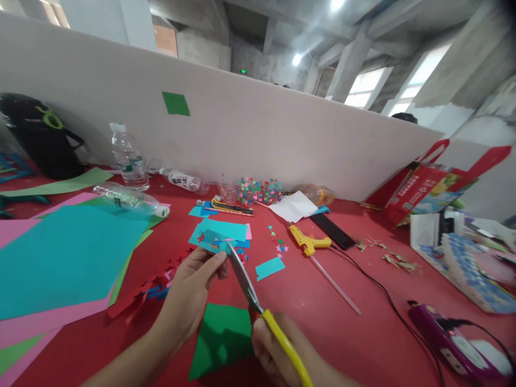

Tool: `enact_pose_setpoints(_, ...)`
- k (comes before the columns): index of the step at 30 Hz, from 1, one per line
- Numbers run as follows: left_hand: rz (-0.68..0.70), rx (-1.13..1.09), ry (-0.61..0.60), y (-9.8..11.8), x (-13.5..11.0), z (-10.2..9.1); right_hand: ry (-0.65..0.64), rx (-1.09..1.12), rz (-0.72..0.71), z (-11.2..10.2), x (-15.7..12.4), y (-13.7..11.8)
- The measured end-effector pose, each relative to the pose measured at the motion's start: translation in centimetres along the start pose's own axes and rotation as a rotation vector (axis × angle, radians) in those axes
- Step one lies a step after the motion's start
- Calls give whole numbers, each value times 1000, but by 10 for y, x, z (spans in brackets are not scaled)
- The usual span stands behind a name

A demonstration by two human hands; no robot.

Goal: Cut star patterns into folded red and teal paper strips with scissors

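Observation:
My left hand (pixel 197 282) pinches a small piece of blue paper (pixel 213 239) between thumb and fingers. In my right hand (pixel 278 344) is a pair of scissors (pixel 244 279) with yellow handles, its blade tips at the edge of that paper. Flat on the table behind my left hand lie sheets of light blue paper (pixel 231 228), and a small blue strip (pixel 270 268) rests to the right. A green sheet (pixel 221 338) lies between my forearms. Red and blue paper scraps (pixel 159 290) are partly hidden by my left hand.
A yellow glue gun (pixel 308 240) with a cord and a black phone (pixel 332 231) lie to the right, near a purple power strip (pixel 455 338). Large coloured sheets (pixel 68 252) cover the left. Plastic bottles (pixel 129 158), a cutter (pixel 231 207) and paper stars (pixel 260 190) stand or lie by the white partition.

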State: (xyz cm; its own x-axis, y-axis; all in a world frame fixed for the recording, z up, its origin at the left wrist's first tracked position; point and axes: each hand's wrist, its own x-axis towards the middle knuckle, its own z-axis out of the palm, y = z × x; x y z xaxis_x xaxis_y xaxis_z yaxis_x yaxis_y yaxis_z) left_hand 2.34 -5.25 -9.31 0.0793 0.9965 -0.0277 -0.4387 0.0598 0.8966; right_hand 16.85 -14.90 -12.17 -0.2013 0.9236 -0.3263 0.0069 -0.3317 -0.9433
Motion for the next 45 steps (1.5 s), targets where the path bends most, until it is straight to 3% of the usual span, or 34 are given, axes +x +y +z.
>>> enact_pose_setpoints(7, 0, 8, -47, -5, 3, -7, -14, -41, 24, -6, -1, 1)
enact_pose_setpoints(15, 18, 43, -84, 4, 6, -8, 19, -143, 43, -13, 0, 2)
enact_pose_setpoints(24, 22, 10, -64, 8, 12, -12, -53, -223, 71, -17, 0, -11)
enact_pose_setpoints(29, -33, 22, -105, 6, 8, -8, 29, -163, 52, -10, 2, -2)
enact_pose_setpoints(36, 34, 47, -111, 14, 7, -6, 7, -205, 43, -19, 2, 7)
enact_pose_setpoints(45, 156, 227, -236, 14, 12, -18, -40, -288, 38, -29, -8, -10)
